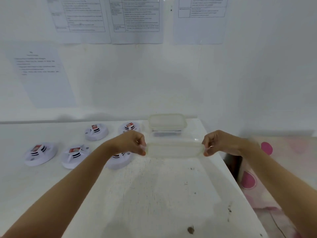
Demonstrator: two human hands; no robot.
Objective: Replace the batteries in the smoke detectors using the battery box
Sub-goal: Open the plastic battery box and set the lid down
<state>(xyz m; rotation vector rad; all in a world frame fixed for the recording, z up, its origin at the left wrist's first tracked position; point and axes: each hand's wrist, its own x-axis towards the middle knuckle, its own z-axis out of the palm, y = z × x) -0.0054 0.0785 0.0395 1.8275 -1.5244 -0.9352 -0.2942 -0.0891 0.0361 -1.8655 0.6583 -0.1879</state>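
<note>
A translucent plastic battery box sits mid-table. My left hand pinches its left end and my right hand pinches its right end. Behind it stands a second clear container with its lid on; I cannot tell what it holds. Several white round smoke detectors lie on the left, each with a red-labelled battery in its open back: one at far left, one beside it, two further back, and one partly hidden under my left wrist.
The white table has scuffs and dark spots; its right edge drops off to a pink patterned cloth. A white wall with taped printed sheets rises just behind the table.
</note>
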